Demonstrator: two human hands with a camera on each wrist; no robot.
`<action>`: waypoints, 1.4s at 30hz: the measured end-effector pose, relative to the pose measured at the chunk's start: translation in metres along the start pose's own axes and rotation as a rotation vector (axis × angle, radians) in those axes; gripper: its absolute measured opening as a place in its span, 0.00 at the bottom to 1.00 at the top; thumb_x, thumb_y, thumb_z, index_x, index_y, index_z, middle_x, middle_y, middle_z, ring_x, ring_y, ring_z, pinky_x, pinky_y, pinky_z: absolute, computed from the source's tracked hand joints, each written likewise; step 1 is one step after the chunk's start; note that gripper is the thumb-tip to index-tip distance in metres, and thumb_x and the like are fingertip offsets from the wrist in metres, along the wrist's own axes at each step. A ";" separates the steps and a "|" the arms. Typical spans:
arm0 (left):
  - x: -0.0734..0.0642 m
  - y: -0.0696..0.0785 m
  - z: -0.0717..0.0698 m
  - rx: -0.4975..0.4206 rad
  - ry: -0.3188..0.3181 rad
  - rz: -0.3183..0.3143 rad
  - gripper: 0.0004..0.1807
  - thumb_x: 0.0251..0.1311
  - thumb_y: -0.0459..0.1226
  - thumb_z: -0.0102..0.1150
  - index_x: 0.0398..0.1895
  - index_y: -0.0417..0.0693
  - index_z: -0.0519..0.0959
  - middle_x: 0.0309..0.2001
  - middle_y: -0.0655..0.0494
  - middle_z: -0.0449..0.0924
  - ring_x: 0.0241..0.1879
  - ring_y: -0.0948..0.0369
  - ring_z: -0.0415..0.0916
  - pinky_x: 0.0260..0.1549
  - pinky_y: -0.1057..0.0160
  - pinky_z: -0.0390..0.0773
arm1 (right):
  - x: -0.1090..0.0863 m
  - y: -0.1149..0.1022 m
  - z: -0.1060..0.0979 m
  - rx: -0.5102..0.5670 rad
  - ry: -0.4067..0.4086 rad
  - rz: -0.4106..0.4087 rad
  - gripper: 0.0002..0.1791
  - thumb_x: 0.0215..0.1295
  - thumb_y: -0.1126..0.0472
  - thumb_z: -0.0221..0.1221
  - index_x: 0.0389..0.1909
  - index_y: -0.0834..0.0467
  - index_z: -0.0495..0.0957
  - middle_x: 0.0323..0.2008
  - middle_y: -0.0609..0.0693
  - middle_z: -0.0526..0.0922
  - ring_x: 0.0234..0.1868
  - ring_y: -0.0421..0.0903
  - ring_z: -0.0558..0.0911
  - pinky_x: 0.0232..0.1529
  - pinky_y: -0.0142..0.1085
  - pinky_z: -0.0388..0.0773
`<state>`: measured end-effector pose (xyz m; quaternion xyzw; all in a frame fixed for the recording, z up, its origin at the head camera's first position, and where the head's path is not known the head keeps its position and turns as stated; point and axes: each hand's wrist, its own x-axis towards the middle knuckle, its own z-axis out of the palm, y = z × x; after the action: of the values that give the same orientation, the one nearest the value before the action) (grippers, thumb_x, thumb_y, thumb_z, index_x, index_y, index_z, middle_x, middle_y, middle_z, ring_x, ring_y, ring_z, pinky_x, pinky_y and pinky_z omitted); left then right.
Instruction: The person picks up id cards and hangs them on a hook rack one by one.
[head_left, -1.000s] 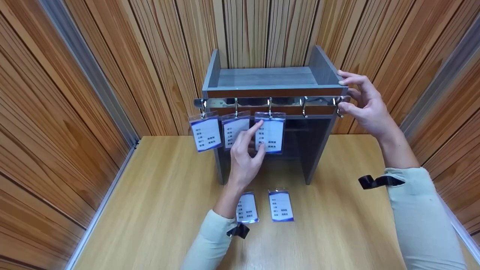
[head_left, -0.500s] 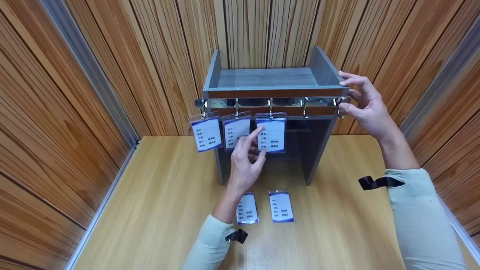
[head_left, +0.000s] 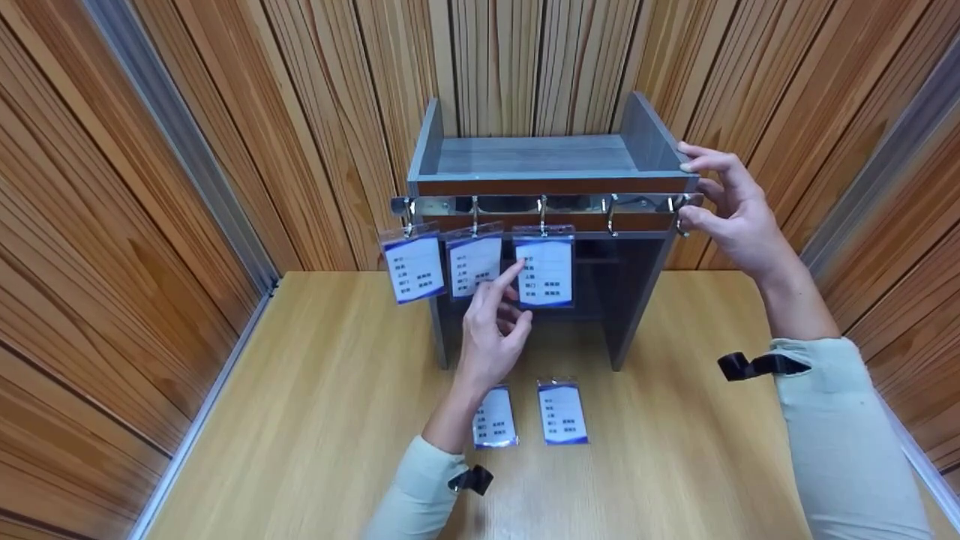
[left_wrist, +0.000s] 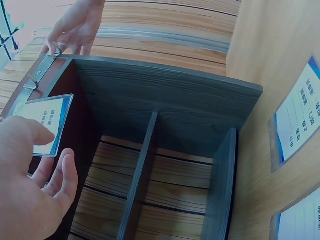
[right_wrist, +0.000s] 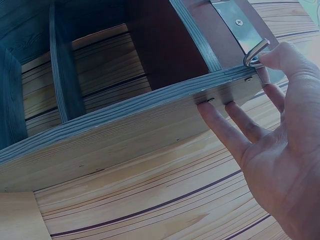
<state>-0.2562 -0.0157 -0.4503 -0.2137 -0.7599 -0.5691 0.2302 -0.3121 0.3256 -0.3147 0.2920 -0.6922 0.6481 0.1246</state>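
Observation:
Three blue-and-white ID badges in clear holders hang from the left hooks of a chrome hook rail [head_left: 510,204] on a dark grey shelf unit [head_left: 536,155]. My left hand [head_left: 491,334] is at the third badge [head_left: 545,274], index fingertip at its left edge, thumb apart below. It partly covers the second badge [head_left: 466,251]; the first badge [head_left: 411,270] hangs slightly tilted. My right hand [head_left: 731,210] grips the rail's right end. In the right wrist view, its thumb presses by the end hook [right_wrist: 256,52] while other fingers touch the side panel [right_wrist: 150,120].
Two more badges lie on the wooden table [head_left: 300,420]: a right one [head_left: 564,414] and a left one [head_left: 495,424] partly behind my left wrist. The two right hooks, including one hook [head_left: 611,216], carry no badge. Wood-panelled walls [head_left: 187,150] stand around the table.
My left index finger has slid a little down the third badge's left side, and the thumb has come off its lower part. The right hand keeps its hold.

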 end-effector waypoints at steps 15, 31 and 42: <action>-0.013 -0.005 -0.004 0.014 -0.061 -0.017 0.36 0.74 0.30 0.66 0.83 0.54 0.73 0.51 0.45 0.80 0.43 0.57 0.86 0.42 0.64 0.91 | 0.000 0.001 -0.001 -0.020 -0.008 -0.005 0.26 0.78 0.79 0.56 0.73 0.65 0.70 0.85 0.49 0.65 0.72 0.50 0.79 0.53 0.30 0.90; -0.034 -0.017 -0.016 0.018 -0.192 -0.080 0.37 0.70 0.38 0.73 0.83 0.59 0.75 0.58 0.41 0.82 0.48 0.51 0.88 0.45 0.53 0.94 | 0.002 0.001 0.000 -0.004 -0.005 0.002 0.26 0.78 0.79 0.56 0.73 0.64 0.72 0.85 0.49 0.66 0.71 0.50 0.81 0.52 0.30 0.90; -0.048 -0.025 -0.023 0.080 -0.266 -0.115 0.41 0.68 0.42 0.74 0.84 0.62 0.72 0.59 0.49 0.82 0.53 0.56 0.84 0.54 0.61 0.87 | 0.001 0.000 0.000 -0.026 0.001 0.005 0.26 0.78 0.79 0.56 0.74 0.65 0.71 0.85 0.50 0.65 0.70 0.50 0.80 0.52 0.30 0.90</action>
<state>-0.2295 -0.0476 -0.4919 -0.2341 -0.8168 -0.5172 0.1027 -0.3127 0.3254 -0.3137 0.2884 -0.7012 0.6396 0.1272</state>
